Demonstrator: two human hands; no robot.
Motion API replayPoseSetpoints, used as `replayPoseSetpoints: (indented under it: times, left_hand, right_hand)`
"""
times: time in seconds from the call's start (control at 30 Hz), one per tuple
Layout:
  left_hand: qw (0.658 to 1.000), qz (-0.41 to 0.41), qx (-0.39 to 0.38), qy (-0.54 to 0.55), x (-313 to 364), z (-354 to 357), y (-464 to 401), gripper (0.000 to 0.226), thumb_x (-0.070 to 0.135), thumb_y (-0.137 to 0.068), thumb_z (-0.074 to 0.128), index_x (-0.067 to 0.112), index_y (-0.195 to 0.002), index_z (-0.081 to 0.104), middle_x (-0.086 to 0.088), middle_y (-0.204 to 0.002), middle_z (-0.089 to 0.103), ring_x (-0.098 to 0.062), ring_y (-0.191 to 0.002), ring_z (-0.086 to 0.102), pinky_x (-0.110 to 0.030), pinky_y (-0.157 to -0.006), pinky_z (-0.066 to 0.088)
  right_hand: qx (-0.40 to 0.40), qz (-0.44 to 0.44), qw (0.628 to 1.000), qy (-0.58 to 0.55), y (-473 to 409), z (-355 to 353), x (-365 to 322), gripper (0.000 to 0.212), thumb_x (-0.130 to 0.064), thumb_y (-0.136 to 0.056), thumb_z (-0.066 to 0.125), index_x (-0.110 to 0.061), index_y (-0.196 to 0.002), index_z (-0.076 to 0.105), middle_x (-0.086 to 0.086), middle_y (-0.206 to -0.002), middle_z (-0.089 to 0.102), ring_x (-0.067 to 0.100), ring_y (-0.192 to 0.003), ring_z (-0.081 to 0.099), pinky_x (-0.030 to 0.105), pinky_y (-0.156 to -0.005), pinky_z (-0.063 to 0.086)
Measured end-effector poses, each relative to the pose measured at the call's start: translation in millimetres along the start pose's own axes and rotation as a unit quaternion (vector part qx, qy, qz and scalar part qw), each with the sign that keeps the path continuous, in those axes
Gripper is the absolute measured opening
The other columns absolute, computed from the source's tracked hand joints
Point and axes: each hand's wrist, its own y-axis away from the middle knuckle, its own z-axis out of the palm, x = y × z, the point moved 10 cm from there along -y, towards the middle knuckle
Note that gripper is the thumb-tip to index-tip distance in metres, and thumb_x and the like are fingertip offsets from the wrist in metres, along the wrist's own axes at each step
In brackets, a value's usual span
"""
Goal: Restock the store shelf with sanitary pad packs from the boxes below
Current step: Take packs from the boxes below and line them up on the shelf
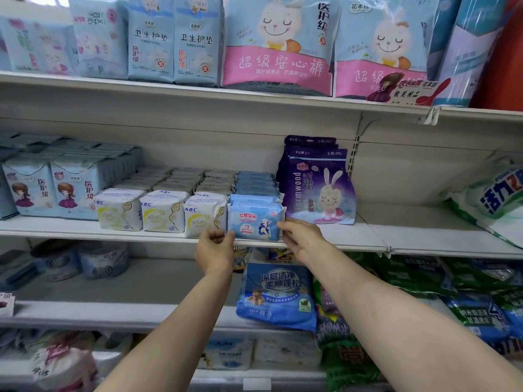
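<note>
Blue pad pack (pixel 256 220) sits at front edge of the middle shelf (pixel 353 239), btwn the white ABC packs (pixel 205 215) on its left and the purple wormwood bag (pixel 321 190) on its right, w/ more blue packs stacked right behind it. Left hand (pixel 215 247) pinches the pack's lower left corner, fingers curled on it; right hand (pixel 301 236) holds the right end, fingertips on the side. Pack prob. light, soft and squashy, w/ slick plastic film that could slide if pinched by a corner only. Best held at both short ends, as now, w/ even pressure so it stays square to the row. Boxes not in view.
</note>
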Motion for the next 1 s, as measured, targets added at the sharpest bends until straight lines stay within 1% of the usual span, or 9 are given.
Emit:
replayPoseSetpoints:
  times: [0.13,0.23,0.33,0.43,0.5,0.6,0.73,0.87,1.0]
  left_hand:
    - [1.0,-0.003,-0.004,0.005,0.7,-0.4,5.6,0.024,0.025,-0.086,0.078,0.01,-0.097,0.063,-0.004,-0.087,0.068,-0.014,-0.074,0.061,-0.021,-0.055,0.041]
    - [1.0,-0.005,-0.014,0.008,-0.5,1.0,9.5,0.024,0.025,-0.085,0.078,0.011,-0.096,0.062,-0.004,-0.089,0.068,-0.017,-0.079,0.063,-0.023,-0.058,0.045]
    - [1.0,-0.007,-0.017,0.007,-4.4,0.9,14.6,0.023,0.026,-0.084,0.079,0.013,-0.095,0.063,-0.003,-0.089,0.069,-0.016,-0.079,0.064,-0.026,-0.063,0.047]
    - [0.999,-0.021,-0.024,0.013,-12.4,1.1,23.4,0.023,0.028,-0.084,0.079,0.014,-0.095,0.065,0.001,-0.087,0.069,-0.013,-0.077,0.064,-0.024,-0.061,0.047]
    - [0.999,-0.027,-0.034,0.013,-19.8,2.1,31.3,0.023,0.028,-0.084,0.08,0.015,-0.095,0.065,0.003,-0.086,0.068,-0.012,-0.078,0.065,-0.024,-0.064,0.048]
    - [0.998,-0.032,-0.056,-0.001,-34.0,5.3,41.2,0.024,0.031,-0.084,0.08,0.015,-0.095,0.065,0.004,-0.086,0.068,-0.01,-0.08,0.064,-0.028,-0.073,0.049]
    - [0.997,-0.042,-0.066,-0.009,-57.5,2.3,54.3,0.026,0.033,-0.082,0.081,0.016,-0.094,0.067,0.0,-0.091,0.072,-0.014,-0.086,0.066,-0.034,-0.081,0.053]
    - [0.993,-0.078,-0.085,-0.024,-85.5,-3.4,66.1,0.025,0.035,-0.083,0.08,0.018,-0.094,0.066,-0.002,-0.096,0.071,-0.015,-0.086,0.064,-0.036,-0.083,0.054]
    - [0.978,-0.145,-0.138,-0.058,-122.0,-2.1,79.5,0.048,0.046,-0.081,0.078,0.013,-0.114,0.068,-0.003,-0.111,0.07,-0.023,-0.105,0.063,-0.046,-0.1,0.051]
  right_hand:
    - [0.009,-0.005,1.0,0.014,-1.2,-7.7,1.2,0.021,0.001,-0.087,0.071,-0.009,-0.104,0.065,0.004,-0.095,0.067,0.009,-0.082,0.059,0.022,-0.08,0.05]
    - [0.014,-0.006,1.0,0.02,0.9,-13.6,1.8,0.015,-0.002,-0.086,0.073,-0.012,-0.095,0.067,0.002,-0.096,0.067,0.012,-0.089,0.059,0.028,-0.093,0.05]
    - [0.019,-0.003,1.0,0.015,6.1,-19.4,3.0,0.012,-0.005,-0.088,0.072,-0.016,-0.09,0.067,0.005,-0.105,0.068,0.016,-0.104,0.059,0.03,-0.09,0.05]
    - [0.022,0.012,1.0,0.004,10.8,-25.0,10.1,0.01,-0.009,-0.089,0.071,-0.016,-0.094,0.068,0.007,-0.113,0.068,0.017,-0.11,0.06,0.027,-0.078,0.053]
    - [0.022,0.028,0.999,-0.013,14.6,-29.2,19.7,0.011,-0.01,-0.089,0.072,-0.014,-0.099,0.069,0.008,-0.111,0.07,0.017,-0.104,0.063,0.027,-0.073,0.053]
    - [0.013,0.059,0.997,-0.039,21.7,-33.8,39.2,0.012,-0.011,-0.091,0.07,-0.011,-0.103,0.069,0.007,-0.1,0.071,0.017,-0.092,0.065,0.03,-0.076,0.053]
    - [-0.008,0.098,0.994,-0.039,29.8,-43.4,71.0,0.001,-0.013,-0.093,0.068,-0.013,-0.093,0.068,0.005,-0.097,0.071,0.016,-0.087,0.064,0.029,-0.073,0.052]
    - [-0.023,0.139,0.99,-0.008,32.8,-55.7,106.2,0.003,-0.016,-0.093,0.068,-0.013,-0.093,0.068,0.003,-0.093,0.071,0.014,-0.085,0.064,0.028,-0.073,0.051]
    - [-0.041,0.171,0.984,0.037,32.9,-63.3,135.6,0.006,-0.018,-0.095,0.065,-0.015,-0.091,0.066,0.002,-0.093,0.069,0.013,-0.087,0.062,0.029,-0.074,0.05]
